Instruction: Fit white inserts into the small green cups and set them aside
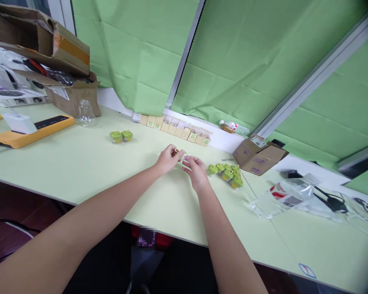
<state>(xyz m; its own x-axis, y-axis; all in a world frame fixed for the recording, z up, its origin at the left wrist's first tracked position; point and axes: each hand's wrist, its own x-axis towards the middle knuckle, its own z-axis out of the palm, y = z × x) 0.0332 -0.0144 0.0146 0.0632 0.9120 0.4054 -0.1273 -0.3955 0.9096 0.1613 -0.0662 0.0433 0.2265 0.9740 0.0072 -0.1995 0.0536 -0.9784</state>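
The left hand (168, 159) pinches a small pale item (183, 156), held between the fingertips of both hands, its details mostly hidden. The right hand (196, 169) grips its other side, lower fingers loosely curled. Both forearms stretch forward, converging above the table (171, 204). Green-lidded containers (227, 174) cluster just beside the right hand.

I hold a piece (184, 157) between my left hand (167, 158) and right hand (196, 169), over the table (165, 204). To the left sit two tubs (127, 136) — farther left, a jar (86, 114), then a power strip (47, 127). To the right sits a cluster of tubs (227, 175), then a bottle (283, 198). Behind my hands runs a row of boxes (178, 130); behind the cluster, a carton (256, 157).
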